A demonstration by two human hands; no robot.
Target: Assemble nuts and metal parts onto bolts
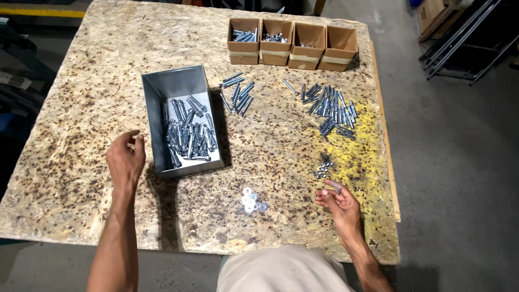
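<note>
Right hand (pixel 338 203) pinched a small metal sleeve (pixel 335 186), judged light, stiff and slippery, best gripped mid-length; left hand (pixel 126 157) hovered loosely curled, empty, beside the grey bin (pixel 154 103) of bolts.

4 cardboard boxes (pixel 292 44) (2 holding bolts) line the table's (pixel 81 108) far edge.

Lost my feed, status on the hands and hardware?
Left hand open, empty, beside grey bin of anchor bolts. Right hand pinching a small metal piece. Washers between hands.
</note>
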